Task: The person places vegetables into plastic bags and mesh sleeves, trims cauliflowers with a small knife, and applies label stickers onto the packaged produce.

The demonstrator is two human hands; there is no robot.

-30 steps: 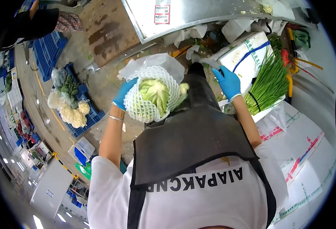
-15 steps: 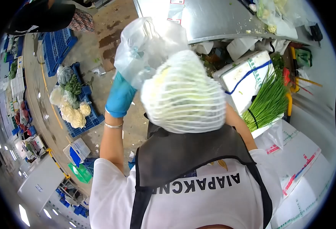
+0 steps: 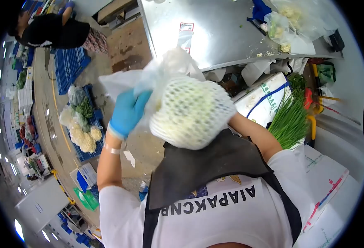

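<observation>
The left grip (image 3: 128,112) clasps a thin plastic bag (image 3: 122,81) beside a cauliflower in white netting (image 3: 192,118), above the apron (image 3: 209,159) and near the bench (image 3: 223,29). The right grip is hidden behind the netting; its hold cannot be told.

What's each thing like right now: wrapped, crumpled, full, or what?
Vegetable, wrapped in foam net
Plastic bag, crumpled
Left hand, gloved, holding plastic bag
Right hand, out of sight
White box, crossed by blue strap
Green stems, bunched
Metal table, littered
Nearer blue pallet, loaded
</observation>
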